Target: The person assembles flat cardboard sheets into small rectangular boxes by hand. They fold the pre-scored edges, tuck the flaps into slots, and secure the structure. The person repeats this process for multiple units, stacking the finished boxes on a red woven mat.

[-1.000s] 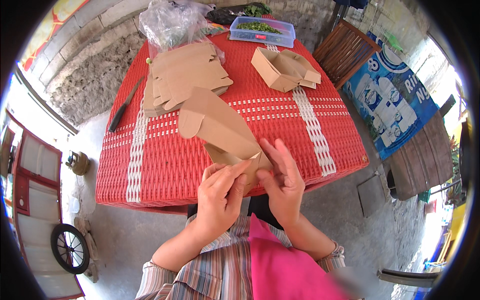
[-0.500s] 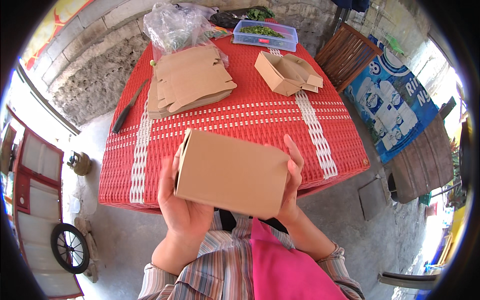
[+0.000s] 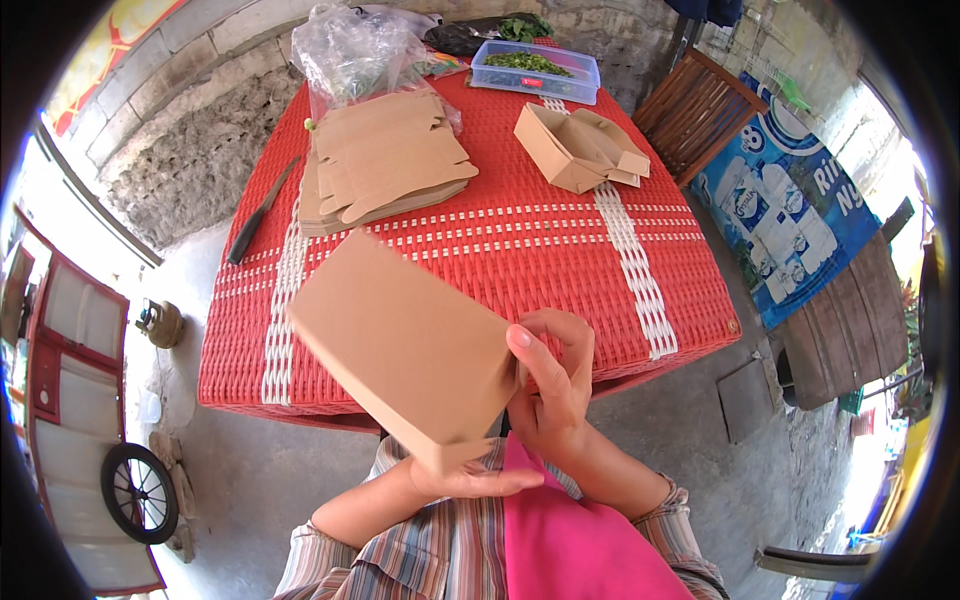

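Observation:
Above the table's front edge, a brown cardboard box (image 3: 400, 340) is held up in the air at a slant, one broad plain face toward me. At its right end my right hand (image 3: 555, 380) grips the edge, with the thumb and bent fingers closed on it. The near lower corner rests in my left hand (image 3: 470, 478), whose fingers point right and are partly hidden by the box. A stack of flat, unfolded cardboard boxes (image 3: 395, 160) lies farther back on the table. To the right of the stack stands another folded cardboard box (image 3: 575, 145), its lid open.
A red woven table cover (image 3: 480, 270) with white bands spans the table. A knife (image 3: 260, 215) lies at its left edge. Along the back are a clear plastic bag (image 3: 355, 60) and a plastic tub (image 3: 535, 70) of chopped greens. A wooden chair (image 3: 695, 115) stands at the right.
The box has turned clockwise and tilted, its left end swinging up and left. My left hand has moved from its left side down to the near corner; my right hand has shifted slightly left.

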Tool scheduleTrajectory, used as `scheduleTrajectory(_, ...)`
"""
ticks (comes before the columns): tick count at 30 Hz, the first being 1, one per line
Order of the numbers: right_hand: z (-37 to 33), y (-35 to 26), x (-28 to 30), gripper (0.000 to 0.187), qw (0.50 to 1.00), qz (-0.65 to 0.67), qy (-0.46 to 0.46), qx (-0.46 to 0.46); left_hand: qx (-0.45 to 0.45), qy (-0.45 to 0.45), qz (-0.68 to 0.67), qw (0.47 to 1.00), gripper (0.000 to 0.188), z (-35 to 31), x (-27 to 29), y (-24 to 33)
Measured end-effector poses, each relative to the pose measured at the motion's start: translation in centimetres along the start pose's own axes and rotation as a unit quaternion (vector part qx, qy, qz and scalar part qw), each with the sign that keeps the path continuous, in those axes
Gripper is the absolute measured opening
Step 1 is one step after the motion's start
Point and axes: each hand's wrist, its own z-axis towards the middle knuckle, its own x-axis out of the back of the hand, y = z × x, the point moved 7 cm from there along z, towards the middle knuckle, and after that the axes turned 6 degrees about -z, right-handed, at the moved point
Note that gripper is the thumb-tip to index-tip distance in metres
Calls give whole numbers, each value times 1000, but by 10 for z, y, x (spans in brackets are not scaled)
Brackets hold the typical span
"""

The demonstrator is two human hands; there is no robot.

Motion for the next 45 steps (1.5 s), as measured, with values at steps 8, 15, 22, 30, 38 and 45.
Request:
scheduleTrajectory(8, 17, -29, 16, 70, 997, 48, -64, -2, 45, 188, 22, 981, 26, 13, 21, 32)
scheduleTrajectory(15, 22, -34, 32, 64, 988, 105, -117, 13, 23, 4, 266, 964, 26, 40, 8, 86)
scheduleTrajectory(22, 19, -27, 36, 48, 961, 156, -228, -19, 192, -27, 164, 967, 22, 55, 12, 58)
scheduleTrajectory(30, -5, 19, 26, 23, 936, 176, -266, -151, 334, -54, 39, 940, 16, 38, 17, -21)
scheduleTrajectory(38, -17, 33, 31, 16, 958, 147, -105, -222, 300, 21, -25, 953, 11, 32, 17, -28)
scheduleTrajectory(45, -22, 30, 28, 16, 960, 173, -32, -219, 287, 52, 17, 956, 7, 25, 27, -29)
